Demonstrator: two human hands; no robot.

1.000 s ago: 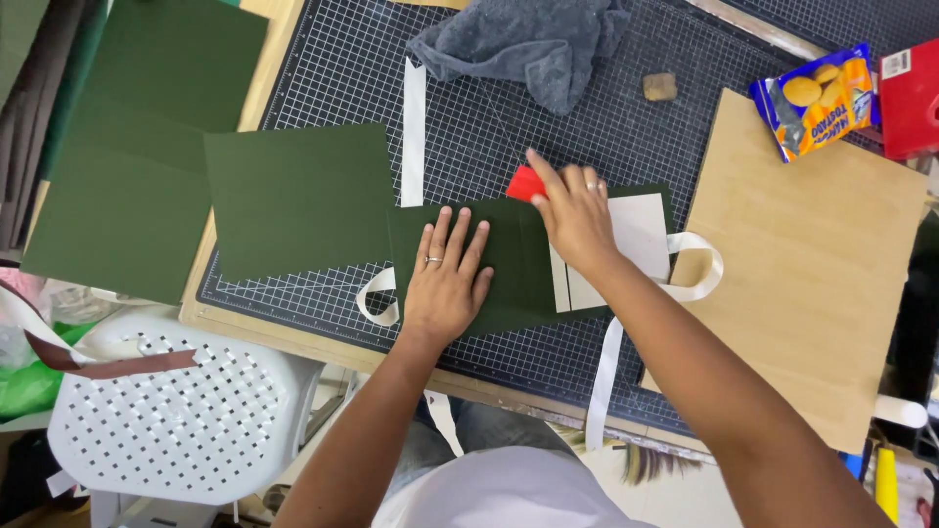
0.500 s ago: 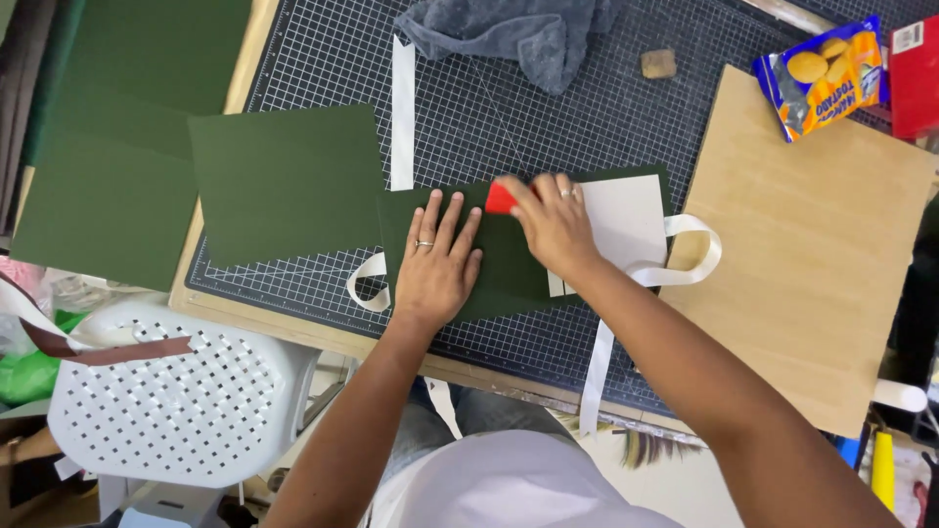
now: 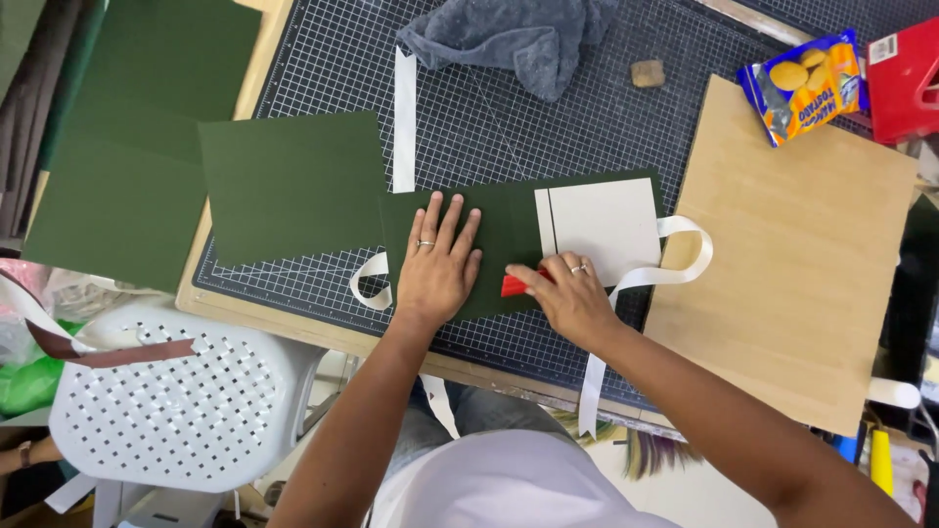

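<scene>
While left hand (image 3: 437, 262) lies flat on green cover (image 3: 499, 230), right hand (image 3: 567, 296) grips red tool (image 3: 513, 285)

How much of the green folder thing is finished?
Done: green paper already wraps the white board, with white ribbon loops sticking out both sides. In hand: the left hand presses the paper flat while the right hand pushes a red tool along it. Left: part of the white board is uncovered, and another green sheet lies unused.
</scene>
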